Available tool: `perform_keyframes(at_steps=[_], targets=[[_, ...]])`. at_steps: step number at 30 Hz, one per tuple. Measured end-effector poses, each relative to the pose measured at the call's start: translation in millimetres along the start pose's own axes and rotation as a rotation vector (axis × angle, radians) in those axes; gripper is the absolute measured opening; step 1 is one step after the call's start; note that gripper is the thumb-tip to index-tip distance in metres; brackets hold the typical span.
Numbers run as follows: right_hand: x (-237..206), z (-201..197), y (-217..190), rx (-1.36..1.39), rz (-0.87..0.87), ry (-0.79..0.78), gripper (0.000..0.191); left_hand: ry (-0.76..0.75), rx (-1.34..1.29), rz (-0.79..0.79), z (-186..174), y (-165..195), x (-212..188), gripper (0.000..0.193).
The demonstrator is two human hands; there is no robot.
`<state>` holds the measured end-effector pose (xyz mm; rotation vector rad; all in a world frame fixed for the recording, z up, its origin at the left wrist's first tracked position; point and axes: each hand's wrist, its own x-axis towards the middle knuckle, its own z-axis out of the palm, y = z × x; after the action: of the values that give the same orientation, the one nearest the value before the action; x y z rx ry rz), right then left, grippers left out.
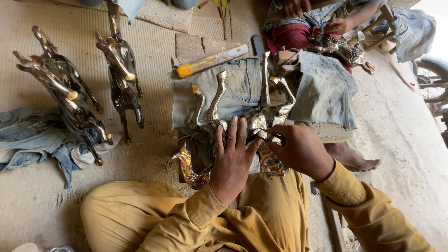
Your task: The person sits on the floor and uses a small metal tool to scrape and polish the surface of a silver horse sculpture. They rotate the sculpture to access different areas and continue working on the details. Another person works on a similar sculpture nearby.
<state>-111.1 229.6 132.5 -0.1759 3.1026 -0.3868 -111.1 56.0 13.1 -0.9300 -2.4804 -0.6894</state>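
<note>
Hammer (212, 61) and denim (322, 88) crowd horse figure (242, 119) — statues (79, 88) well apart.

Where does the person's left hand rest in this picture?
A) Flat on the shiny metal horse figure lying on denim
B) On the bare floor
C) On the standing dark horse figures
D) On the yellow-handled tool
A: the left hand lies with fingers spread on the metal horse figure, which rests on the denim cloth.

Bare sandy floor (154, 154) lay open between the denim-covered block (233, 88) and the two dark horse figures (119, 70) standing on the mat to the left, giving room for a hand there. A yellow-handled hammer (212, 60) barred the block's far edge. To the right, a bare foot (350, 158) and another person's hands (336, 25) with their workpiece crowded the way.
</note>
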Motion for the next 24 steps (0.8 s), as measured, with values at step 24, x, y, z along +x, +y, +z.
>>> perform_keyframes(at_steps=[24], targets=[[7,-4,20,-0.217,-0.372,0.039,0.035,-0.091,0.237,0.025,13,0,3,0.077]])
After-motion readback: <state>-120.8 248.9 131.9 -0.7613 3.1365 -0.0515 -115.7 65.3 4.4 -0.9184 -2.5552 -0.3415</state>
